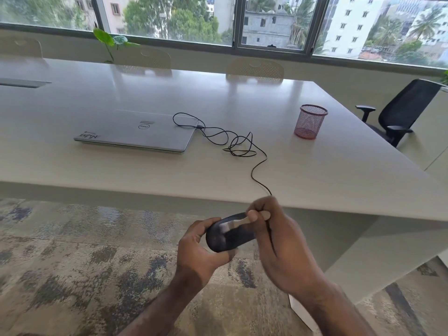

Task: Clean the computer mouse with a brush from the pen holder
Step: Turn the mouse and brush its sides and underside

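Holding the black, smooth-shelled computer mouse (228, 235) in front of the body, below and just off the near edge of the pale, glossy table (315, 170), the left hand (201, 248) wraps it from the left and underneath, fingers curled shut around its rear end. The right hand (278, 238) is closed in a pinch on the light wooden handle of a small brush (244, 220), whose pale bristle end is blurred but appears to lie on the upper shell.

The mouse's long axis runs from lower left to upper right, and the brush lies roughly along that same line, handle toward the right hand. So the likely next stroke runs lengthwise along the shell, with the right hand working and the left only steadying or turning.

The thin black cable (238, 146) trails from behind the right hand up over the table edge, through loose loops, to the closed silver laptop (135, 132). The red wire-mesh pen holder (311, 121) stands well apart, far right on the table, with nothing visible inside.
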`<action>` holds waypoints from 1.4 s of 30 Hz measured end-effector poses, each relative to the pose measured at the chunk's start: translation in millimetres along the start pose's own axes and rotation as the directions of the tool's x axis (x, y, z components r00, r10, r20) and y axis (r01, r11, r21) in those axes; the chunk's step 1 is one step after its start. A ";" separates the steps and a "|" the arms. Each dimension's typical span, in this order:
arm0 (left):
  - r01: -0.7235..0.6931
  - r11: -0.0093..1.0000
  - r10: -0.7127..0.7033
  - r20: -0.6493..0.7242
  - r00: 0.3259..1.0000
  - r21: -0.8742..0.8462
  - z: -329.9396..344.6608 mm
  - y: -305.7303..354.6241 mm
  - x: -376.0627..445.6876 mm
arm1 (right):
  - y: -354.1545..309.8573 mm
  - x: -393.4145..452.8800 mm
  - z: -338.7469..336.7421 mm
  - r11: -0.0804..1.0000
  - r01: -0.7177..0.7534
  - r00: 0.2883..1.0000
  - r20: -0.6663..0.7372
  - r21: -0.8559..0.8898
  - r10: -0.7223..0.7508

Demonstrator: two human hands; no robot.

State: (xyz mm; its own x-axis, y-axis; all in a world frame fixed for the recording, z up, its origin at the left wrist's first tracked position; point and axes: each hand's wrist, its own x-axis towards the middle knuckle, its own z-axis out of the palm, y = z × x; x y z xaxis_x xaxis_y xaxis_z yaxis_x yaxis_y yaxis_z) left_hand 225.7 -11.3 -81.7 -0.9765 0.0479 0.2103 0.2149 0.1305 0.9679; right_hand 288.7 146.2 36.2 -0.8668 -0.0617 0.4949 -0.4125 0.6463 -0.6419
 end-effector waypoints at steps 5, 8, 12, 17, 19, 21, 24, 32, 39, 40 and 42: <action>-0.009 1.000 0.008 0.010 1.000 0.027 0.6 4.6 -1.5 | 16.4 12.5 -8.5 0.990 -0.066 0.998 -0.024 -0.122 0.064; -0.009 0.999 0.009 0.017 1.000 0.035 1.7 7.1 -2.6 | 15.0 13.2 -2.7 0.993 -0.048 0.995 0.080 -0.108 0.057; 0.004 1.000 -0.005 0.023 1.000 0.018 3.6 8.2 -2.8 | 6.4 10.5 2.5 0.999 -0.006 0.989 0.149 -0.049 0.013; 0.050 0.999 -0.049 0.027 0.998 -0.012 3.4 11.5 -2.9 | 0.4 4.3 6.0 0.999 0.005 0.980 0.198 0.050 -0.015; 0.066 0.998 -0.065 0.034 0.997 -0.020 3.4 10.8 -2.7 | 1.0 3.2 6.1 0.997 0.012 0.981 0.190 0.079 -0.027; 0.063 0.998 -0.063 0.030 0.998 0.001 3.2 10.4 -2.7 | 2.8 3.7 3.4 0.995 -0.003 0.989 0.149 0.096 -0.012; 0.048 0.998 -0.048 0.019 0.999 0.028 3.4 12.9 -4.1 | 7.0 4.9 -1.1 0.998 -0.006 0.995 0.099 0.060 0.000; 0.149 0.988 -0.147 0.041 0.988 -0.051 5.0 8.1 -5.3 | 2.1 -4.5 12.7 1.000 0.021 0.978 0.208 0.016 -0.024; 0.065 0.998 -0.065 -0.011 0.998 0.016 -0.9 15.8 -7.4 | 10.8 -3.1 -2.4 0.995 0.009 0.994 -0.112 0.097 0.002; 0.064 0.998 -0.063 -0.020 0.998 0.022 -1.3 16.1 -7.7 | 13.3 -3.9 -4.1 0.997 0.006 0.988 -0.155 0.078 0.006; 0.072 0.997 -0.072 -0.024 0.997 0.025 -0.8 15.6 -7.3 | 16.9 -7.0 -3.4 0.999 -0.017 0.988 -0.153 0.029 0.021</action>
State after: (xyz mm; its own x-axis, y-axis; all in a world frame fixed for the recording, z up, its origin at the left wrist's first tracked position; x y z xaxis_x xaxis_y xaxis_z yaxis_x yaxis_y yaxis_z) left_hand 236.2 -10.4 -68.0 -0.9895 0.0151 0.1436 0.1442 0.1586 0.9768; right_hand 288.7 160.1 23.9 -0.8221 0.0693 0.5651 -0.4058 0.6249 -0.6670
